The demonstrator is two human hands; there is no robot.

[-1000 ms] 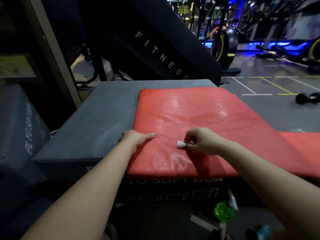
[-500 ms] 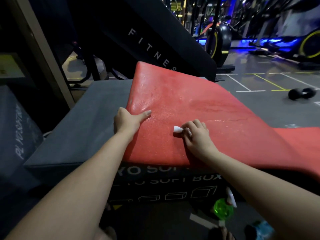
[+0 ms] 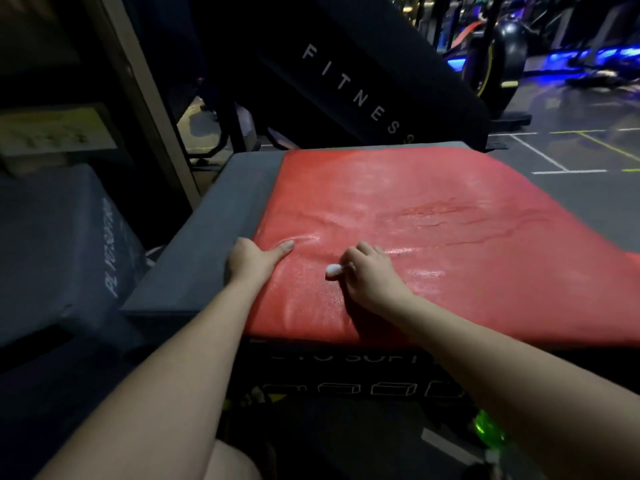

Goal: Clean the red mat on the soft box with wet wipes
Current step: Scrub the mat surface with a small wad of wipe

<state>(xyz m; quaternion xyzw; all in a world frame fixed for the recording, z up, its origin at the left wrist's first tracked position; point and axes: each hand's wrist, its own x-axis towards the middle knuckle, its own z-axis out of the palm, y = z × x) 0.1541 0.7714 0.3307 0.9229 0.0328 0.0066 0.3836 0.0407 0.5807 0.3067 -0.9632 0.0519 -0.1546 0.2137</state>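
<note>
In the head view, the red mat (image 3: 433, 230) is seen lying on the grey top of the soft box (image 3: 207, 244). It covers the middle and the right part of the box, and a bare grey strip is left toward 9 o'clock. Its right end hangs past the box at 3 o'clock. The surface is shiny in patches around the hands, which is judged to be moisture from wiping.

The left hand (image 3: 251, 259) is placed on the left edge of the mat, near the front corner. The thumb is laid straight on the red surface and points to 3 o'clock. The other fingers are bent down over the edge and are hidden there, so the edge seems to be pinched between thumb and fingers. This hold is probably chosen so that the mat is not dragged across the smooth box when it is rubbed.

The right hand (image 3: 372, 277) is set just beside it, toward 3 o'clock, with the knuckles up and the fingers curled. A small white wad, the wet wipe (image 3: 334, 271), is gripped inside and only its end shows at the thumb side, touching the mat. The wipe is bunched small, perhaps so that pressure is put on one spot.

Both forearms are stretched forward from 6 o'clock and come closer together toward the hands.

On the floor at 5 o'clock a green bottle (image 3: 488, 427) is seen. Behind the box, at 12 o'clock, a black pad with the letters FITNES (image 3: 363, 81) is leaning.
</note>
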